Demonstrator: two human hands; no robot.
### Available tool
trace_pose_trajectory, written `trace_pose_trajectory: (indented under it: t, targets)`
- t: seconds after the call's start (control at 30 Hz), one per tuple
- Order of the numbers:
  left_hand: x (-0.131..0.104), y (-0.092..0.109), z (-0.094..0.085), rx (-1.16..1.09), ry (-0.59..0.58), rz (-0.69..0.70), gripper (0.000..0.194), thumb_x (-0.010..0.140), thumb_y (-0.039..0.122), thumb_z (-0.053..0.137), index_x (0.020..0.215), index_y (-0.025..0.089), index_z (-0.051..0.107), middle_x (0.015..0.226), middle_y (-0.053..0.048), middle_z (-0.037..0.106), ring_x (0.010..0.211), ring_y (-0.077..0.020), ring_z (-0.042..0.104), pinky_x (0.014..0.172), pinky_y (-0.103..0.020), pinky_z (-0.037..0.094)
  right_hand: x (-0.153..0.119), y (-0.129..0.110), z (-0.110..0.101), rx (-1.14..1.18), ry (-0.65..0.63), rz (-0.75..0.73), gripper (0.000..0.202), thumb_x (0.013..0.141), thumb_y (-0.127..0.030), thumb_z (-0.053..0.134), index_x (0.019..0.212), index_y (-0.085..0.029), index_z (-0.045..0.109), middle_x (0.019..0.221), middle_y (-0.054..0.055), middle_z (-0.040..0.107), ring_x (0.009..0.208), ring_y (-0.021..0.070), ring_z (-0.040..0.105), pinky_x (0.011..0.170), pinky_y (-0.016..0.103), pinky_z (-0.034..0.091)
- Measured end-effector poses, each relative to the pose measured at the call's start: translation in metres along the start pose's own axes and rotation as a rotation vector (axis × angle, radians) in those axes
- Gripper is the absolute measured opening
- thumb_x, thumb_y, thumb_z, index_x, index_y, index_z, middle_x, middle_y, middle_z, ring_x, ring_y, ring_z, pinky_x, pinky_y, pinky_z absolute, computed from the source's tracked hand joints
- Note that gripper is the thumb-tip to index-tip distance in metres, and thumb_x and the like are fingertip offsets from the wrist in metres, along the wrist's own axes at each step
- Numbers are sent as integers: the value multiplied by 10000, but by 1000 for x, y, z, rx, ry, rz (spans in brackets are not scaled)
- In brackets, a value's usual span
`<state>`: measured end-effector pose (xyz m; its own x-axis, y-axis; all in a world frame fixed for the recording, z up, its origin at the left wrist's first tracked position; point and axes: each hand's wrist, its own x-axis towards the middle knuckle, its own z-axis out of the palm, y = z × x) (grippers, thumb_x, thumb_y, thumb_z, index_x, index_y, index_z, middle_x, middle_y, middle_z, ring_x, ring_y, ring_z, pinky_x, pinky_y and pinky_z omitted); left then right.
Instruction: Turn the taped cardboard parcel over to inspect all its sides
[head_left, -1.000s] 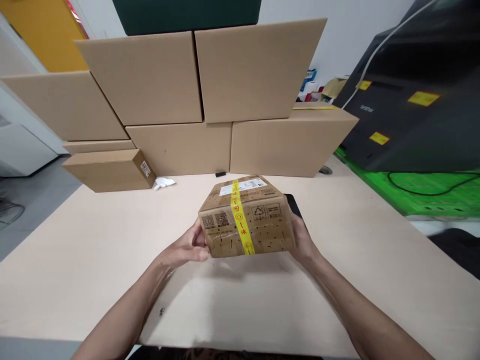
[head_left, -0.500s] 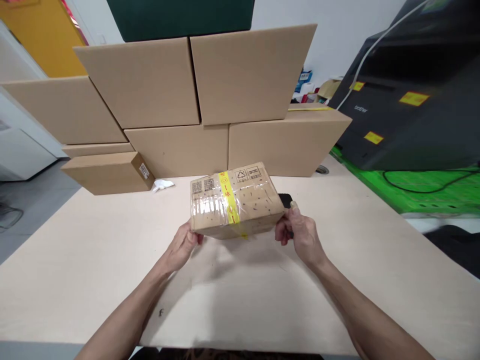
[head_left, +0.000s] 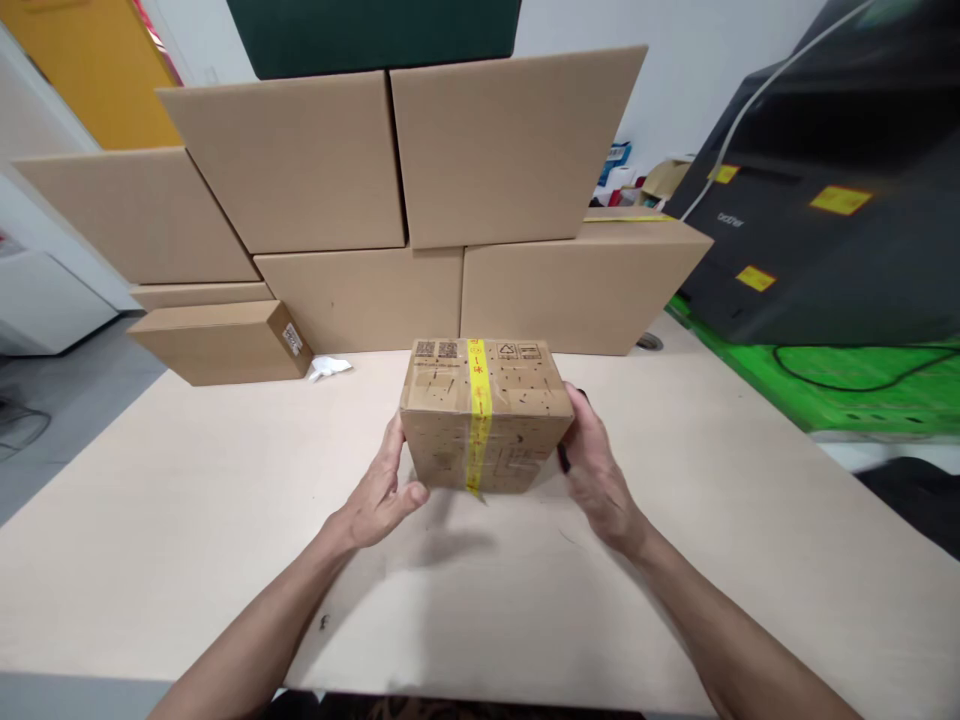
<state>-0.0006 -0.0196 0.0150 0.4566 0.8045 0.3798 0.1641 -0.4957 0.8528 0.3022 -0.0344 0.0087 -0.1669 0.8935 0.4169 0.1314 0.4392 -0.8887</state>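
Observation:
A small cardboard box (head_left: 439, 445) with yellow printed tape (head_left: 478, 400) down its middle is at the centre, its top and front face showing. My left hand (head_left: 379, 500) lies along the box's left side, thumb out in front near the lower corner. Against the right side presses my right hand (head_left: 596, 470), most of its fingers hidden behind the box. A dark object (head_left: 564, 459) shows in small part between my right palm and the box; its kind cannot be made out. Whether the box's underside touches the table is unclear.
Stacked plain cardboard boxes (head_left: 517, 160) form a wall along the back of the table (head_left: 187, 530). A flat brown box (head_left: 217, 345) and a crumpled white scrap (head_left: 330, 367) lie at the left. On the right, a black Brother machine (head_left: 795, 250) stands over a green base (head_left: 862, 390).
The box has turned from a slant to nearly square-on and tipped so its front face shows. My hands have shifted from its lower corners to its sides. The black object is more hidden.

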Motion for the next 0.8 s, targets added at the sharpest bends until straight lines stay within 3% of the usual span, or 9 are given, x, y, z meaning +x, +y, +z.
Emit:
trace_pose_trajectory:
  t: [0.07,0.17,0.3,0.37,0.5,0.57,0.67,0.8]
  targets:
    - [-1,-1,1,-17,21,7,862,1027,696,520,1730,282,240,1771,-156,280,1622,-406,267,1327,-561,241,-2,2,1,-9,-46,-71,882,969,-687,620,1715,-414,237,1801,67,294,1638,400,325,1290,626,384]
    - [-4,-5,2,16,120,36,732,1067,589,529,1710,339,285,1736,-139,360,1569,-375,378,1287,-562,326,-3,7,5,-49,51,-131,782,1020,-582,604,1705,-434,259,1796,62,299,1640,389,327,1291,641,385]
    - [3,-7,3,141,188,227,897,1034,532,636,1739,429,92,1836,-100,119,1670,-370,208,1323,-601,280,0,6,8,-201,132,-309,795,1033,-394,647,1684,-562,221,1832,-60,186,1696,346,188,1352,688,242]
    - [11,-3,2,222,167,310,905,1020,501,673,1736,430,123,1845,-95,86,1696,-374,138,1338,-639,244,4,0,8,-290,122,-364,788,1028,-318,661,1660,-589,276,1824,-78,201,1686,341,216,1341,699,266]
    - [24,10,-4,314,201,369,644,1044,360,667,1625,430,399,1762,-97,346,1646,-335,328,1290,-654,358,8,-16,3,-343,141,-392,657,1027,-233,657,1558,-575,475,1756,-34,368,1594,342,418,1238,666,456]
    - [26,16,-3,316,239,400,516,1053,313,657,1531,422,495,1750,-76,374,1623,-319,384,1262,-642,411,8,-21,2,-308,148,-410,584,1025,-218,663,1488,-556,554,1743,-34,398,1572,341,459,1206,648,494]
    - [26,21,0,275,255,425,406,1063,304,642,1444,394,534,1779,-62,338,1646,-320,355,1268,-665,396,9,-22,4,-251,159,-437,498,1010,-216,692,1398,-519,615,1734,-44,433,1578,338,461,1225,661,470]
    - [32,21,-4,295,229,431,393,1054,279,656,1423,342,535,1689,-102,482,1614,-302,415,1292,-654,361,19,-18,5,-267,179,-468,403,991,-262,734,1322,-463,623,1600,-18,603,1578,325,456,1276,711,372]
